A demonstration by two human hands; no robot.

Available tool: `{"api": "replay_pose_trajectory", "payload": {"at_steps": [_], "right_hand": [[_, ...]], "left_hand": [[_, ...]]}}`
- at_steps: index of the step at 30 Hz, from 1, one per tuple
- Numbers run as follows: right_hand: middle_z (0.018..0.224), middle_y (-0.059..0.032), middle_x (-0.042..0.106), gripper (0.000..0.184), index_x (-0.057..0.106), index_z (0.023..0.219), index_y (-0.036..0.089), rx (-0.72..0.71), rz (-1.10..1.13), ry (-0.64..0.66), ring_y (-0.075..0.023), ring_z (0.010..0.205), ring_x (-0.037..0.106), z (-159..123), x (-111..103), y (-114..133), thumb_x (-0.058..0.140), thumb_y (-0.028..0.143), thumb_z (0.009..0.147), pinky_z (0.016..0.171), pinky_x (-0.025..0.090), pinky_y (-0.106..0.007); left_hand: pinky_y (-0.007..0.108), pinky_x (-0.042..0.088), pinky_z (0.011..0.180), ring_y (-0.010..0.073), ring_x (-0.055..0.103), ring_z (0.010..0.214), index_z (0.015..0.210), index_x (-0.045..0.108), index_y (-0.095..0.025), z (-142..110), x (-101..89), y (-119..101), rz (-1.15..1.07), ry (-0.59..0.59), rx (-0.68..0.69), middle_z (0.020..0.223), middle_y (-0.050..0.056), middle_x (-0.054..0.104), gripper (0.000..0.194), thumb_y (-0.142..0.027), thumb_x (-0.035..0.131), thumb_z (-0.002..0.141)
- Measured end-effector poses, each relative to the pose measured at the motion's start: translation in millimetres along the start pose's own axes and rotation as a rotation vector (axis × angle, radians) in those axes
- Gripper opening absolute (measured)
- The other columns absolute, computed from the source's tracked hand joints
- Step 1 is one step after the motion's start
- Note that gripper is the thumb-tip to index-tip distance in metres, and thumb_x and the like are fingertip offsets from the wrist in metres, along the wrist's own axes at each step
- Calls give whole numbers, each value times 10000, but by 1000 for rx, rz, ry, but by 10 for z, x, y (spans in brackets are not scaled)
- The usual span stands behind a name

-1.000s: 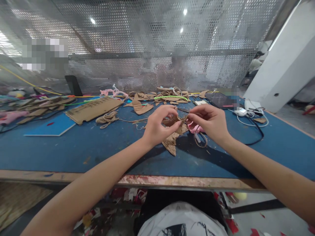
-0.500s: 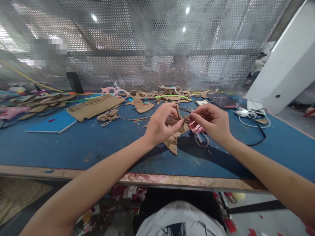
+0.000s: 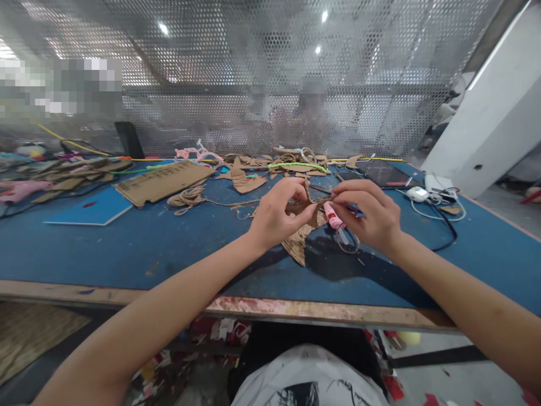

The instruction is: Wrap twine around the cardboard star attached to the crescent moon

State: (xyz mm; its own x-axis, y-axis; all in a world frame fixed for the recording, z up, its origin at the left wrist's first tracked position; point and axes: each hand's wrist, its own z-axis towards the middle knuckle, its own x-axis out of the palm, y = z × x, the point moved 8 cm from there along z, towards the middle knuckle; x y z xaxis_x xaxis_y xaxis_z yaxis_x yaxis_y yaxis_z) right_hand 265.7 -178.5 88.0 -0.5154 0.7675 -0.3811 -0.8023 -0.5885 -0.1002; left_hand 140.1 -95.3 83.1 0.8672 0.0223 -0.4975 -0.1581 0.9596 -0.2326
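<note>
My left hand (image 3: 281,213) pinches a piece of brown cardboard (image 3: 297,245) between thumb and fingers, above the middle of the table. Brown twine covers part of this piece, and a pointed, ridged end hangs below my palm. At the piece's right edge, the fingertips of my right hand (image 3: 369,214) are closed at the twine (image 3: 324,200); the exact grip is partly hidden. Beneath my right fingers lies a pink glue gun (image 3: 333,216), partly covered. A thin brown loop (image 3: 349,248) hangs beside it. From a coiled twine bundle (image 3: 186,198) on the left, a strand runs toward my left hand.
A cardboard sheet (image 3: 164,181) and a blue board (image 3: 91,207) lie left. Cardboard cutouts (image 3: 245,181) and a green braided cord (image 3: 298,167) are at the back. A white device (image 3: 417,194) with cables is right. Perforated metal mesh (image 3: 220,84) stands behind the table.
My right hand has shifted slightly right, and its fingers have moved, showing more of the pink glue gun. My left hand keeps its hold on the cardboard.
</note>
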Motion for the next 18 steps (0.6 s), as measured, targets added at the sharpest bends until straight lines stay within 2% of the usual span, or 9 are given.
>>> {"api": "replay_pose_trajectory", "payload": {"at_steps": [6, 18], "right_hand": [[930, -59, 692, 170, 588, 956, 263, -18, 10, 30, -171, 843, 675, -7, 20, 29, 606, 134, 847, 768, 563, -314], [873, -52, 698, 86, 604, 871, 237, 139, 62, 25, -160, 774, 661, -12, 56, -85, 593, 155, 849, 664, 539, -290]], "left_hand": [[242, 508, 672, 119, 616, 769, 904, 467, -214, -17, 34, 90, -3, 15, -88, 973, 28, 655, 232, -259, 658, 779], [217, 489, 643, 109, 620, 761, 908, 461, -217, -15, 44, 96, -13, 31, -103, 964, 11, 658, 240, -262, 658, 778]]}}
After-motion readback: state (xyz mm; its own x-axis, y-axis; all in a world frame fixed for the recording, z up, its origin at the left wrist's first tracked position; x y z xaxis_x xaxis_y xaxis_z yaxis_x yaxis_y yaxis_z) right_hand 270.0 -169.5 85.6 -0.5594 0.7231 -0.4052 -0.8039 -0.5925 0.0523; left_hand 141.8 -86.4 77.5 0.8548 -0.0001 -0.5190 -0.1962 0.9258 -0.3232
